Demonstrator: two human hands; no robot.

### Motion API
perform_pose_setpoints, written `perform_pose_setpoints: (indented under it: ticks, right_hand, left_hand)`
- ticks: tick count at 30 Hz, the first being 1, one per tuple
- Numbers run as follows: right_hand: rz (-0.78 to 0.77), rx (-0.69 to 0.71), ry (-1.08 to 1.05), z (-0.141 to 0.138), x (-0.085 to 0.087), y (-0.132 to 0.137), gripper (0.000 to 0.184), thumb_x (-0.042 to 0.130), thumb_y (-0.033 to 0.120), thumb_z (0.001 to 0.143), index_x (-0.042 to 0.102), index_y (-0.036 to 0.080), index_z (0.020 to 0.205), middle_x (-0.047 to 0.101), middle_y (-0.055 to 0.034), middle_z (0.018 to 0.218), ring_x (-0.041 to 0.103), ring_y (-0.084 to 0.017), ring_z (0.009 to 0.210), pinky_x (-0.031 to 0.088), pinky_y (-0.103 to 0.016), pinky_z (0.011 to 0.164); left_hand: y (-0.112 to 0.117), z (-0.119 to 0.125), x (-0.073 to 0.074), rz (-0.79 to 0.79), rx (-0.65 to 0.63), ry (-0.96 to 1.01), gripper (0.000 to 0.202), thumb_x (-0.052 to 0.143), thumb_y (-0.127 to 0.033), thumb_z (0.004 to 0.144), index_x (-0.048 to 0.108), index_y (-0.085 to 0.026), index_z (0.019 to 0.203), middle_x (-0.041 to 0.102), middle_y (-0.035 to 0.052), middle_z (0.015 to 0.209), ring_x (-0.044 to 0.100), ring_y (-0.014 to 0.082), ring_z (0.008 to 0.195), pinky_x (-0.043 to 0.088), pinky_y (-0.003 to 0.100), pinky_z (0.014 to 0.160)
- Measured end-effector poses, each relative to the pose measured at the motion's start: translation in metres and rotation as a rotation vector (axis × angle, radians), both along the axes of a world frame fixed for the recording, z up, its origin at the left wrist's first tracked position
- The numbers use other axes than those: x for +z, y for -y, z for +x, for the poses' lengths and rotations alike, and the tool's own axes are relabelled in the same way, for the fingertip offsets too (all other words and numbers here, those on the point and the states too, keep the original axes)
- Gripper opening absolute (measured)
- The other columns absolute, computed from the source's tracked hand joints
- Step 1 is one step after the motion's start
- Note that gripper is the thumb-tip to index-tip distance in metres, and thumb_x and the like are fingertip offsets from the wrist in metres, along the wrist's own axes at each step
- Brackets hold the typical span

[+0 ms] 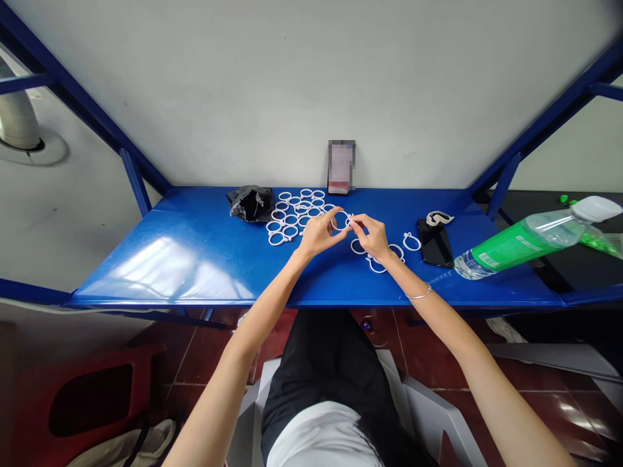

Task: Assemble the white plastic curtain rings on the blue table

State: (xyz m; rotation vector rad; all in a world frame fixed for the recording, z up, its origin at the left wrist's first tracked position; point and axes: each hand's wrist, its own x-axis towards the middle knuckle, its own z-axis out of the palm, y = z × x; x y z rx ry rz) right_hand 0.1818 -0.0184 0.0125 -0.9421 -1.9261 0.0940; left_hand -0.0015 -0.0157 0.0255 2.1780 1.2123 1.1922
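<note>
Over the middle of the blue table (195, 259), both my hands hold one white plastic ring (340, 221) between them. My left hand (318, 233) pinches its left side, fingers closed. My right hand (372, 237) pinches its right side, a thin bracelet on that wrist. A cluster of several white rings (294, 217) lies just left of my hands. A few more white rings (396, 253) lie under and right of my right hand.
A crumpled black bag (250, 203) sits behind the ring cluster. A phone (341, 167) leans upright against the back wall. A black phone (435, 243) and a white clip (439, 218) lie at right. A green-labelled water bottle (530, 240) stands on the right.
</note>
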Motion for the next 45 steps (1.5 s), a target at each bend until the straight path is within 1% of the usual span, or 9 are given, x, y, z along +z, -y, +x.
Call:
perform_pose_setpoints:
  ticks: [8,18,25,34,38,41,43,45]
  right_hand:
    - [-0.03,0.022,-0.015,0.001,-0.001,-0.001,0.032,0.043,0.045,0.1,0.064,0.023,0.093,0.072,-0.0043,0.079,0.068,-0.019,0.07,0.052,-0.03,0.065]
    - [-0.034,0.031,-0.017,0.001,-0.001,-0.001,0.028,0.044,0.042,0.1,0.063,0.022,0.092,0.071,-0.0039,0.077,0.068,-0.019,0.068,0.051,-0.03,0.066]
    - [-0.031,0.034,-0.019,0.001,-0.001,-0.001,0.027,0.045,0.041,0.1,0.063,0.023,0.092,0.07,-0.004,0.076,0.067,-0.019,0.068,0.051,-0.03,0.065]
    - [-0.026,0.001,-0.014,0.001,-0.002,-0.001,0.027,0.046,0.043,0.099,0.062,0.023,0.091,0.07,-0.0037,0.075,0.066,-0.018,0.064,0.05,-0.028,0.062]
    - [-0.037,-0.001,-0.025,0.001,-0.002,-0.001,0.025,0.047,0.043,0.099,0.061,0.023,0.098,0.07,-0.0029,0.075,0.067,-0.017,0.062,0.05,-0.027,0.06]
    - [-0.032,0.001,-0.042,0.0,0.0,0.0,0.024,0.049,0.042,0.098,0.061,0.023,0.106,0.07,-0.0015,0.073,0.066,-0.016,0.06,0.051,-0.027,0.06]
    - [-0.024,0.006,-0.06,0.0,0.001,0.001,0.025,0.049,0.042,0.098,0.06,0.023,0.11,0.071,-0.0011,0.074,0.066,-0.016,0.06,0.052,-0.027,0.06]
    - [-0.008,0.009,-0.071,0.0,0.003,0.001,0.025,0.049,0.042,0.098,0.061,0.024,0.111,0.071,-0.0015,0.076,0.066,-0.016,0.061,0.053,-0.027,0.061]
  left_hand:
    - [-0.001,0.0,-0.001,0.014,0.005,-0.028,0.047,0.066,-0.045,0.083,0.063,-0.019,0.123,0.064,0.0012,0.073,0.056,0.0124,0.058,0.042,0.023,0.061]
    - [-0.008,-0.001,-0.011,0.177,-0.013,0.021,0.047,0.066,-0.047,0.084,0.065,-0.015,0.118,0.062,-0.001,0.066,0.052,0.0079,0.052,0.041,0.019,0.055]
    - [-0.009,-0.001,-0.012,0.206,-0.017,0.024,0.049,0.064,-0.049,0.086,0.066,-0.013,0.118,0.063,-0.0003,0.067,0.052,0.0073,0.05,0.042,0.018,0.054]
    - [-0.008,0.0,-0.012,0.162,0.007,-0.002,0.046,0.066,-0.047,0.084,0.064,-0.015,0.117,0.062,-0.0008,0.066,0.054,0.0086,0.052,0.04,0.019,0.054]
    - [-0.007,0.001,-0.01,0.137,0.023,0.023,0.043,0.066,-0.046,0.083,0.064,-0.017,0.115,0.061,-0.002,0.066,0.053,0.008,0.051,0.04,0.019,0.055]
    - [-0.006,0.002,-0.009,0.104,0.008,0.067,0.046,0.067,-0.046,0.082,0.064,-0.016,0.116,0.061,-0.002,0.067,0.053,0.0077,0.052,0.041,0.019,0.055]
    - [-0.005,0.002,-0.007,0.068,-0.007,0.101,0.047,0.068,-0.048,0.081,0.064,-0.016,0.116,0.061,-0.0022,0.066,0.053,0.0078,0.052,0.041,0.019,0.055]
    - [-0.004,0.002,-0.003,0.008,-0.027,0.147,0.047,0.068,-0.05,0.081,0.066,-0.015,0.112,0.06,-0.0023,0.064,0.054,0.0083,0.052,0.042,0.02,0.055]
